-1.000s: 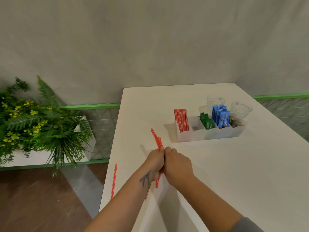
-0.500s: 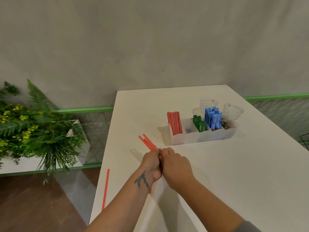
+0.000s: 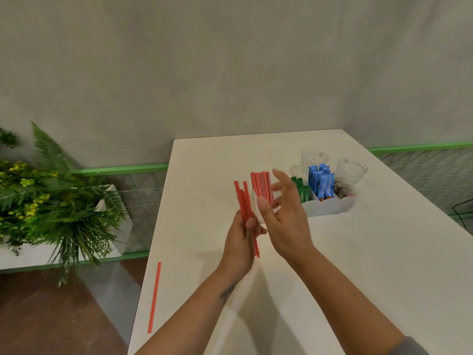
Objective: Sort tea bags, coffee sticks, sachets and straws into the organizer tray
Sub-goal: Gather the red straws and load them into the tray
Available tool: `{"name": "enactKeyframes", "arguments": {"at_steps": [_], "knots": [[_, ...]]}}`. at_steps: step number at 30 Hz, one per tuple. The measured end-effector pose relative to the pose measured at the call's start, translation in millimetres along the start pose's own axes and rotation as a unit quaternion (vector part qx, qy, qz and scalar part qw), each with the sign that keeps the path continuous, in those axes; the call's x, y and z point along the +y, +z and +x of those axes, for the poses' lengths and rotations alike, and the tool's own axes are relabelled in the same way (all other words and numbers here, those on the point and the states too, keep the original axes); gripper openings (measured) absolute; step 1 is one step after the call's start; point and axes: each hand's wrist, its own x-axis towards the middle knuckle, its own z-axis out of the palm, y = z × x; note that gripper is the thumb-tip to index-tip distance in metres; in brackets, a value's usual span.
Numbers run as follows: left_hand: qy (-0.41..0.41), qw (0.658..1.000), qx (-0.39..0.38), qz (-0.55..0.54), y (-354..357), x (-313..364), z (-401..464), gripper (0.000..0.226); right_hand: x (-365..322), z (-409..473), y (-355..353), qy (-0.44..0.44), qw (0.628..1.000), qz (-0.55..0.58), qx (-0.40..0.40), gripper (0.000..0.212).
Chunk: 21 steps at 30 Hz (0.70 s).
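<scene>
- Gripping a bundle of red straws point(image 3: 242, 201) in my left hand point(image 3: 242, 242), fingers and thumb curled round its lower part; the bundle stands nearly upright above the desk point(image 3: 358, 265), its lower ends poking out below my palm.
- My right hand point(image 3: 282, 216) is just beside the bundle, to its right, fingers spread and relaxed, holding nothing; I cannot tell whether the thumb brushes the straws.
- The white organizer tray point(image 3: 330, 208) sits on the desk beyond my hands, partly hidden by my right hand.
- Its leftmost compartment holds more red straws standing on end point(image 3: 261, 185), close behind the bundle I hold.
- To the right of those stand green sachets point(image 3: 302, 192), then blue Nescafé coffee sticks point(image 3: 322, 185), each group in its own compartment.
- The rightmost compartment holds small dark items point(image 3: 344, 192), too small to tell what they are.
- Two clear plastic cups point(image 3: 352, 169) stand behind the tray, near the desk's far edge.
- One single red straw point(image 3: 154, 297) lies flat by the desk's left edge, well apart from my hands.
- A white planter of ferns and yellow flowers point(image 3: 51, 201) stands off to the left, below desk level, beside a green rail point(image 3: 120, 169).
</scene>
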Motion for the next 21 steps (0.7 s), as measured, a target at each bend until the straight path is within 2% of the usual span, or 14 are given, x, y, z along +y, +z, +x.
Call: {"name": "enactKeyframes", "arguments": {"at_steps": [2, 3, 6, 8, 10, 11, 12, 13, 14, 15, 18, 19, 20, 21], "knots": [[0.015, 0.999, -0.035, 0.012, 7, -5, -4, 0.019, -11, 3, -6, -0.060, 0.998, 0.015, -0.019, 0.061], [0.032, 0.997, -0.040, 0.061, 11, -6, -6, 0.021, -15, 4, -8, -0.083, 0.996, -0.008, -0.031, 0.064], [0.083, 0.974, -0.036, 0.206, 14, -20, -12, 0.027, -12, 0, -6, -0.106, 0.988, -0.097, -0.060, 0.046], [0.056, 0.964, -0.042, 0.258, 5, -33, -14, 0.023, -1, -8, -3, -0.094, 0.986, -0.123, -0.067, 0.034], [0.019, 0.955, -0.056, 0.291, 4, -37, -19, 0.023, 9, -19, -1, -0.075, 0.985, -0.132, -0.080, 0.035], [0.026, 0.950, -0.038, 0.309, 13, -41, -20, 0.025, 12, -23, -1, -0.067, 0.983, -0.142, -0.093, 0.036], [-0.016, 0.943, -0.039, 0.329, 13, -41, -22, 0.026, 15, -26, -1, -0.059, 0.980, -0.154, -0.116, 0.037], [-0.054, 0.943, -0.074, 0.320, 13, -37, -24, 0.026, 17, -29, 0, -0.051, 0.974, -0.166, -0.146, 0.036], [-0.058, 0.915, -0.027, 0.398, 39, -42, -17, 0.028, 19, -31, 0, -0.044, 0.967, -0.178, -0.179, 0.034], [-0.058, 0.902, 0.019, 0.426, 54, -47, -14, 0.029, 19, -33, 0, -0.038, 0.960, -0.188, -0.204, 0.032], [-0.125, 0.939, -0.006, 0.321, 24, -34, -13, 0.022, 15, -30, -3, -0.024, 0.959, -0.183, -0.215, 0.032], [-0.076, 0.957, -0.010, 0.279, 25, -43, -17, 0.024, 14, -27, -6, -0.025, 0.961, -0.179, -0.209, 0.034], [-0.061, 0.984, -0.049, 0.161, 21, -36, -20, 0.024, 13, -23, -9, -0.026, 0.961, -0.181, -0.209, 0.034], [-0.081, 0.993, -0.083, 0.017, 11, -33, -20, 0.027, 14, -19, -12, -0.025, 0.956, -0.192, -0.220, 0.033]]}}
